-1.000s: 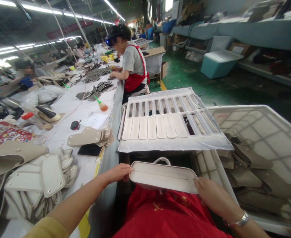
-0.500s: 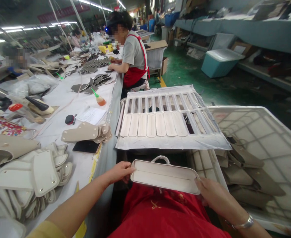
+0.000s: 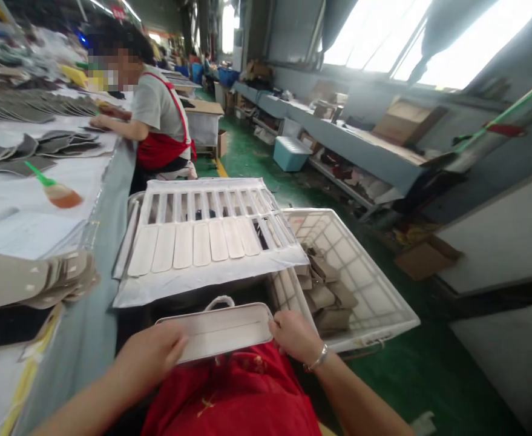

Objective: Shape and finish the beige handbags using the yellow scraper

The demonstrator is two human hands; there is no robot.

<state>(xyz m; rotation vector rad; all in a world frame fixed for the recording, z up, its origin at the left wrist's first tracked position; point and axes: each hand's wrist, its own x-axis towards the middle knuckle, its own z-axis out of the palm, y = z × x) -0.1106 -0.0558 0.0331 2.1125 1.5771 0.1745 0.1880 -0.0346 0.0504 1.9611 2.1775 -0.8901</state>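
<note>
In front of my red apron [image 3: 233,393] is a long, narrow off-white piece [image 3: 227,332] with rounded corners, a raised rim and a lengthwise centre line. A pale loop [image 3: 220,301] shows behind its far edge. My left hand [image 3: 154,351], slightly blurred, is closed over the left end, its fingers curled against the surface. At the opposite end, my right hand [image 3: 295,336] grips the right corner between thumb and fingers. Just beyond lies a white slotted frame [image 3: 202,284]; similar off-white strips [image 3: 202,243] fill most of its near row, while the far row shows gaps.
A white crate [image 3: 402,324] holding folded taupe pieces [image 3: 327,297] stands at the right. The worktable on the left carries stacked taupe pieces [image 3: 16,275] and a green-tipped bottle [image 3: 61,194]. A co-worker [image 3: 159,115] sits farther along it.
My view has swung right, so the scene sits farther left. My left hand has moved inward from the piece's left tip and now covers more of that end. The right hand keeps its grip.
</note>
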